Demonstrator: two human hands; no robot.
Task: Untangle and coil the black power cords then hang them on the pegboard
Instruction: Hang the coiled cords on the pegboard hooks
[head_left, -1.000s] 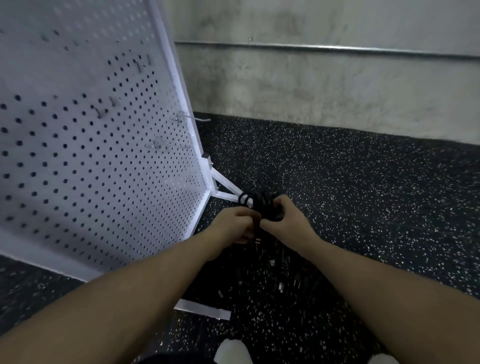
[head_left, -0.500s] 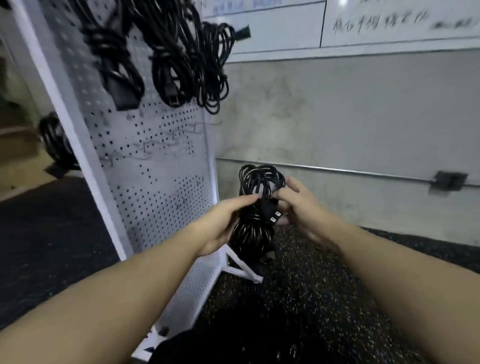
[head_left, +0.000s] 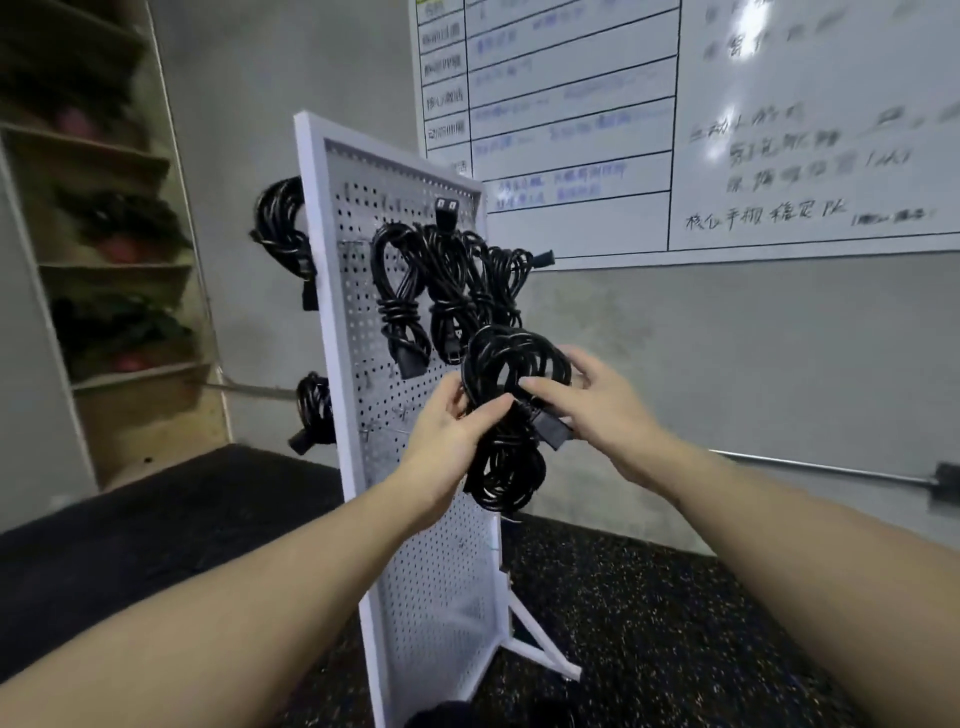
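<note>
one pegboard (head_left: 415, 519), six coiled black cords (head_left: 511, 415), two hands (head_left: 447, 447), one whiteboard (head_left: 779, 130)

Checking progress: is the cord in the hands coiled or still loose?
Coiled. The cord forms a wrapped bundle of loops, gripped by the left hand and right hand in front of the pegboard, not yet hung.
</note>
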